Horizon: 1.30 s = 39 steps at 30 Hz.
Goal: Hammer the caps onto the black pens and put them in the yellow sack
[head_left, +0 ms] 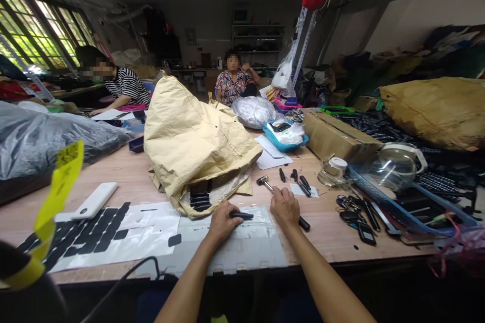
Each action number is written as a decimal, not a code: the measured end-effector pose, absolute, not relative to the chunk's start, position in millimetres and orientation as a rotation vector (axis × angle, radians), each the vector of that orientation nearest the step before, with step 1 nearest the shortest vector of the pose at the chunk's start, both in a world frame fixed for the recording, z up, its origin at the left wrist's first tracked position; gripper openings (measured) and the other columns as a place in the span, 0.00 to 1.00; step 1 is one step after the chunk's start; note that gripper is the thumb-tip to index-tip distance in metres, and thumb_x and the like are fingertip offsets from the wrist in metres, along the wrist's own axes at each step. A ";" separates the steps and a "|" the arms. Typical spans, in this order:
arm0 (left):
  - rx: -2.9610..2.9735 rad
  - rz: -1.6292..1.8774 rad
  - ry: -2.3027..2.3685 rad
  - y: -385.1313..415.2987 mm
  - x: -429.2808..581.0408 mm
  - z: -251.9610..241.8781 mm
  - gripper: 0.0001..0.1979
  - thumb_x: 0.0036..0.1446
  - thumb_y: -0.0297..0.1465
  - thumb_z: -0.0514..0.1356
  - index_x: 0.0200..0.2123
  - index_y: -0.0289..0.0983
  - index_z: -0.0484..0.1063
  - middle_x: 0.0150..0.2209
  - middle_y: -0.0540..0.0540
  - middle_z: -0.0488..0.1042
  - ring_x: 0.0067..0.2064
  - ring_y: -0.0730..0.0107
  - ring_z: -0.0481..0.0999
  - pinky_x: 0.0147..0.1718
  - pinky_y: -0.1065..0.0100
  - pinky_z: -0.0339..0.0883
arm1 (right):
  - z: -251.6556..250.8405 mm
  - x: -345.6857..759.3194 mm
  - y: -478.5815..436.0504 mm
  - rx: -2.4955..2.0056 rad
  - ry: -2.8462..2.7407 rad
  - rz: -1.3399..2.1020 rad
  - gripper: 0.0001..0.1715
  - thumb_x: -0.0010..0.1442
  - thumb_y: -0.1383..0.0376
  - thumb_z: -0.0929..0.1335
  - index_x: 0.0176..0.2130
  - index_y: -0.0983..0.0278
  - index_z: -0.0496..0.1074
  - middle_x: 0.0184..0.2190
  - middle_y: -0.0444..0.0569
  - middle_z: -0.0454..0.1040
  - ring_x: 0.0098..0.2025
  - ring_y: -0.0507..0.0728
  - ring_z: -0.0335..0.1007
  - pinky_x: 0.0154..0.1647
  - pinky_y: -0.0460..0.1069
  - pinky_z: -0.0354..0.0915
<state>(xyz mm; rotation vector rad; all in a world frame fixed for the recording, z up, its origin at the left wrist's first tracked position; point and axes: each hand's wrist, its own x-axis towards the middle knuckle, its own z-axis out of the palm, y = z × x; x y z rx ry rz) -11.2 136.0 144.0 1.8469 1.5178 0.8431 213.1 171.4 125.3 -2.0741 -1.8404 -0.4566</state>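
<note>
My left hand [223,220] is closed around a small black elongated part [242,215], held over a grey plastic board [250,247]. The fingers of my right hand [285,206] wrap the shaft of a small hammer [268,184]; its metal head points away from me and its black grip sticks out to the right. Just beyond my left hand, a large cream-coloured sack [197,136] lies with its mouth open, and stacked black pieces [200,199] show inside. Several loose black parts [303,184] rest past my right hand.
On the left, black flat pieces [102,229] cover a white sheet, with a white power bank [94,201] behind. To the right are keys [350,207], a glass jar [332,171], a blue tray [401,217] and a cardboard box [337,136]. Two people sit across the room.
</note>
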 end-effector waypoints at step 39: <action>1.796 0.838 1.504 140.3 -9.9 139.0 0.12 0.43 0.25 0.72 0.33 0.40 0.80 0.34 0.49 0.75 0.40 0.63 0.73 0.42 0.64 0.65 | 131.9 216.3 171.6 -2.085 -1.827 -0.283 0.18 0.65 0.66 0.63 0.52 0.59 0.75 0.38 0.52 0.71 0.43 0.59 0.64 0.38 0.49 0.55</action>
